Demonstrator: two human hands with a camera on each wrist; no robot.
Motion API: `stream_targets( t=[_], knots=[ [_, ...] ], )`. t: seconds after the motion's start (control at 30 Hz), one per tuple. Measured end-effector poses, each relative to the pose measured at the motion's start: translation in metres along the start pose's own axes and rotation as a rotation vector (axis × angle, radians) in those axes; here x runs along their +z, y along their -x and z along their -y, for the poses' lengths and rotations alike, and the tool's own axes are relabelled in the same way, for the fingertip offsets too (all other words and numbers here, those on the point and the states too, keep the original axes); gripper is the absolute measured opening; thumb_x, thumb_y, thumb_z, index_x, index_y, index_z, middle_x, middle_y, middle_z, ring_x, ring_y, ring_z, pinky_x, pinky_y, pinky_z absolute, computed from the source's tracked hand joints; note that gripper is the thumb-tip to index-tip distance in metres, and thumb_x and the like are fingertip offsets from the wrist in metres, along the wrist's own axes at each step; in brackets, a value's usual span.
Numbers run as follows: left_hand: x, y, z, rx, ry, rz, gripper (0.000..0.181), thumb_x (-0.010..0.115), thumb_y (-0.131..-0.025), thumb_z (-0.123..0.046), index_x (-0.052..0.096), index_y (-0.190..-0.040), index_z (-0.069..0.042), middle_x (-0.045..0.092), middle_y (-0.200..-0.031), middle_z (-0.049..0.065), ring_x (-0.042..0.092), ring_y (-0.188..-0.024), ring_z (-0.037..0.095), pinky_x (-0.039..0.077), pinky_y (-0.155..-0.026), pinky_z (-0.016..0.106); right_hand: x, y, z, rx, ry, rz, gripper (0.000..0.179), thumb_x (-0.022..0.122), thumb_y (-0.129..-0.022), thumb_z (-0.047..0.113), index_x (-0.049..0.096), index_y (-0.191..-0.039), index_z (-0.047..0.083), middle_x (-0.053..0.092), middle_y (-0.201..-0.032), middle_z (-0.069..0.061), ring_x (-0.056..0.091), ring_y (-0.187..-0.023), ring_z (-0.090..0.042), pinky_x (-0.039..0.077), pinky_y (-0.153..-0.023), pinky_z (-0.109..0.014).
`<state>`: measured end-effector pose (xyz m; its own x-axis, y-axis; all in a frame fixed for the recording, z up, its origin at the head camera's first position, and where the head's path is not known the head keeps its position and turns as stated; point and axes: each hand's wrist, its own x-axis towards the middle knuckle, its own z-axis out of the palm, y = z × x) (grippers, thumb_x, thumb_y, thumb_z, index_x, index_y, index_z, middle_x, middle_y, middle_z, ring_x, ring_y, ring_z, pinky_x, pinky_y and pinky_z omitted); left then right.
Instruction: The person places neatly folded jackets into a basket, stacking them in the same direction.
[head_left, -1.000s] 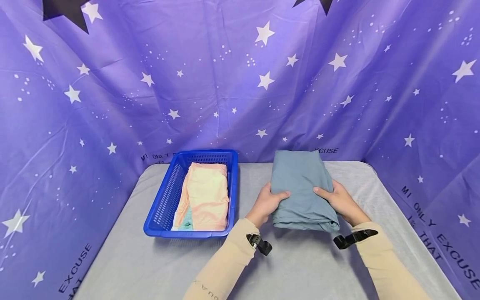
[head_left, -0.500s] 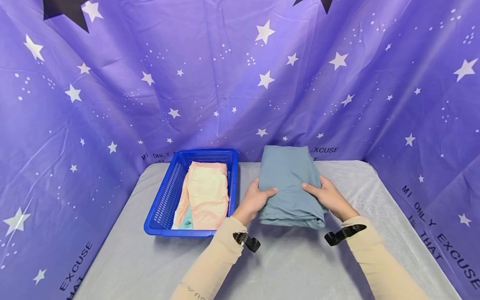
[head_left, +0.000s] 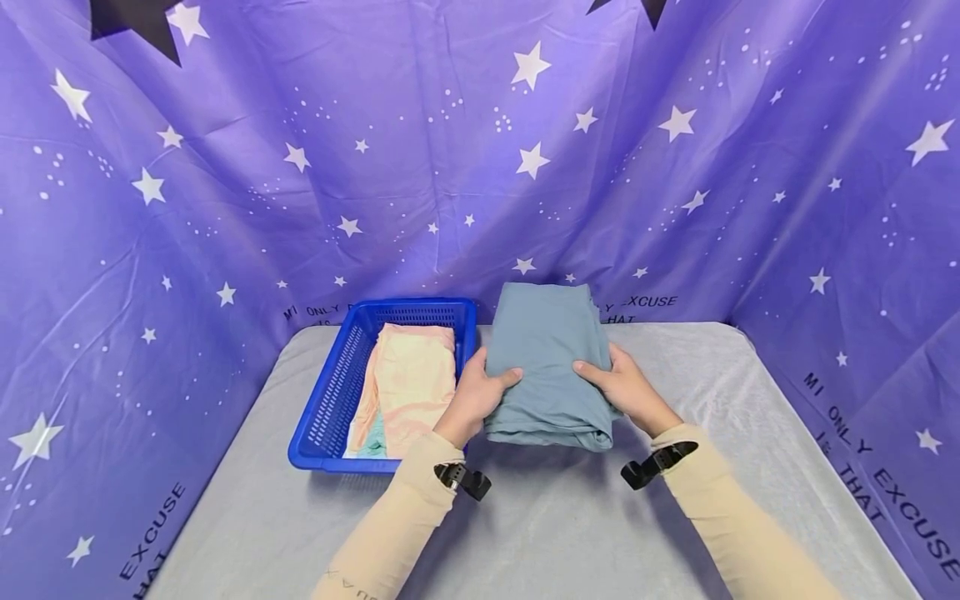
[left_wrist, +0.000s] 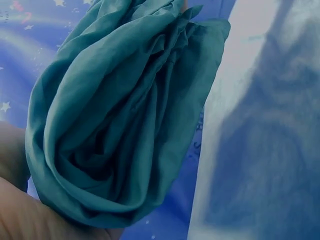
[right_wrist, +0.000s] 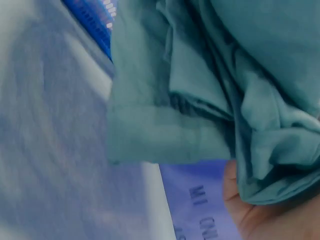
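A folded grey-blue garment (head_left: 551,358) hangs above the table between both hands. My left hand (head_left: 476,394) grips its left side, thumb on top and the other fingers hidden beneath. On the opposite side my right hand (head_left: 630,386) holds it the same way. Rolled layers of the garment (left_wrist: 110,125) show in the left wrist view. In the right wrist view, a flap of the garment (right_wrist: 165,130) hangs over the fingers (right_wrist: 232,192). Left of it stands a blue plastic basket (head_left: 307,458) holding a folded pale pink garment (head_left: 416,379) and some teal cloth (head_left: 372,437).
A grey cloth covers the table (head_left: 562,533). Purple star-printed curtains (head_left: 420,167) enclose it at the back and both sides. The basket's right rim (head_left: 471,325) is close to my left hand.
Both hands have carried the folded grey-blue garment leftward and slightly up, closer to the basket. The basket and the pink garment in it have stayed put.
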<state>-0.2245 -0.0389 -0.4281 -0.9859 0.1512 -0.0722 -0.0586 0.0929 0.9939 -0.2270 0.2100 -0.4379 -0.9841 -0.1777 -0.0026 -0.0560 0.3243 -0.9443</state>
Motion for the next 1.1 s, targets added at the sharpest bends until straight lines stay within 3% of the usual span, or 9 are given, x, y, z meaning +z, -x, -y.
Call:
stream_targets(
  t=[0.17,0.27,0.37,0.43,0.53,0.67,0.8,1.1],
  knots=[
    [-0.015,0.002,-0.003,0.016,-0.024,-0.017,0.059,0.068,-0.097,-0.013,0.044,-0.151,-0.01,0.055,-0.148,0.015,0.053,-0.134,0.034,0.041,-0.115,0.051,0.014,-0.005,0.007,0.001,-0.036,-0.004,0.066,0.062,-0.103,0.031,0.035,-0.155,0.0,0.052,-0.148,-0.022,0.056,-0.123,-0.021,0.045,-0.1,-0.023],
    [-0.024,0.002,-0.003,0.026,-0.039,-0.038,0.057,0.069,-0.096,-0.012,0.046,-0.149,-0.009,0.056,-0.145,0.017,0.055,-0.132,0.034,0.042,-0.114,0.051,0.022,-0.008,0.01,-0.011,-0.059,0.0,0.065,0.062,-0.103,0.026,0.033,-0.156,0.0,0.051,-0.15,-0.022,0.054,-0.128,-0.026,0.044,-0.109,-0.034],
    [-0.033,0.003,-0.003,0.038,-0.039,-0.068,0.055,0.07,-0.095,-0.01,0.05,-0.146,-0.008,0.058,-0.143,0.018,0.057,-0.127,0.034,0.042,-0.113,0.051,0.029,-0.01,0.013,-0.035,-0.082,0.015,0.07,0.063,-0.102,0.022,0.027,-0.159,0.003,0.045,-0.156,-0.021,0.046,-0.139,-0.033,0.035,-0.119,-0.048],
    [-0.04,0.002,-0.003,0.042,-0.032,-0.083,0.054,0.07,-0.094,-0.008,0.051,-0.145,-0.008,0.059,-0.142,0.019,0.058,-0.125,0.034,0.042,-0.112,0.05,0.033,-0.012,0.015,-0.048,-0.098,0.027,0.073,0.064,-0.102,0.02,0.023,-0.161,0.005,0.041,-0.159,-0.02,0.042,-0.143,-0.035,0.031,-0.122,-0.051],
    [-0.05,0.003,-0.004,0.037,-0.026,-0.097,0.054,0.07,-0.095,-0.008,0.052,-0.145,-0.009,0.059,-0.142,0.018,0.058,-0.123,0.033,0.043,-0.11,0.049,0.039,-0.014,0.018,-0.054,-0.12,0.046,0.074,0.065,-0.1,0.018,0.024,-0.16,0.006,0.044,-0.155,-0.021,0.049,-0.137,-0.033,0.039,-0.117,-0.047],
    [-0.062,0.004,-0.005,0.026,-0.028,-0.108,0.052,0.069,-0.096,-0.008,0.051,-0.145,-0.009,0.057,-0.142,0.019,0.057,-0.122,0.032,0.044,-0.108,0.048,0.045,-0.017,0.023,-0.057,-0.163,0.074,0.068,0.064,-0.099,0.012,0.028,-0.156,0.005,0.055,-0.143,-0.026,0.064,-0.113,-0.022,0.053,-0.097,-0.033],
    [-0.074,0.005,-0.006,0.019,-0.035,-0.112,0.053,0.069,-0.096,-0.009,0.051,-0.146,-0.009,0.057,-0.142,0.02,0.057,-0.12,0.032,0.044,-0.106,0.047,0.052,-0.02,0.03,-0.063,-0.203,0.105,0.067,0.063,-0.098,0.009,0.028,-0.155,0.006,0.057,-0.139,-0.03,0.067,-0.1,-0.013,0.057,-0.086,-0.027],
    [-0.102,0.011,-0.009,-0.015,-0.078,-0.134,0.055,0.067,-0.097,-0.01,0.047,-0.149,-0.011,0.054,-0.144,0.019,0.056,-0.121,0.033,0.045,-0.104,0.047,0.076,-0.028,0.038,-0.081,-0.302,0.182,0.066,0.056,-0.098,0.0,0.025,-0.155,0.01,0.055,-0.138,-0.031,0.067,-0.101,-0.017,0.059,-0.083,-0.032]
  ],
)
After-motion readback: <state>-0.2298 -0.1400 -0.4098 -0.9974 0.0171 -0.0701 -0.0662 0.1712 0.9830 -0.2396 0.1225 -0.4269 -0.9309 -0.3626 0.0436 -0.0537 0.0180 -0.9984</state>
